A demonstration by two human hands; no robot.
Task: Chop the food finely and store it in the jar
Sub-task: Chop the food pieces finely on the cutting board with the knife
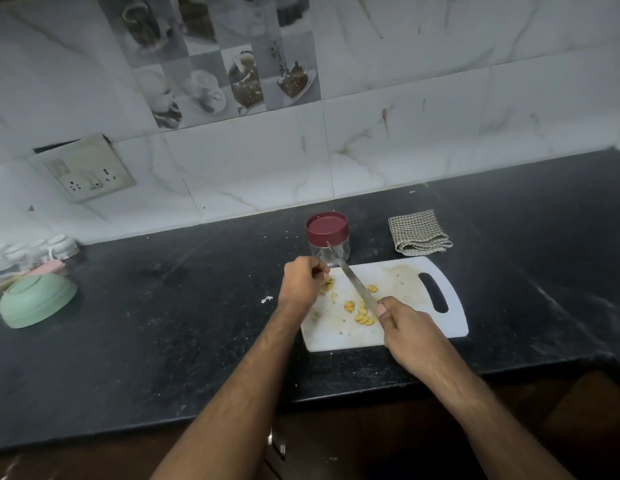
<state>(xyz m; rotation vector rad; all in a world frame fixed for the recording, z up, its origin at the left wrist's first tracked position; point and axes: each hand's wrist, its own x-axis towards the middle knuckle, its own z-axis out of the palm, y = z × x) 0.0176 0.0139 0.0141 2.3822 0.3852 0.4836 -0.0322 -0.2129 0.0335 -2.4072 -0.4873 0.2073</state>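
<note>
On the black worktop (163,341) lies a white cutting board (416,323), its handle slot toward the right. Yellow food pieces (362,315) are scattered over the board's left half, some whole near the middle, a finer heap (327,285) at the far left corner.

The right hand (410,329) has its grip closed round the handle of a knife (353,282), thumb laid along the top; the blade slants up and away to the left above the food, its tip crossing in front of the jar (327,242). The left hand (303,280) sits over the board's left edge with fingers curled in beside the finer heap (whether that grip actually pinches any food I cannot tell from here).

The jar, clear with a dark red lid still on, stands just behind the board's far left corner. A folded checked cloth (417,233) lies to the right of it, near the wall. Well off to the left, an upturned green bowl (38,301) rests in front of some white cups (34,249).
</note>
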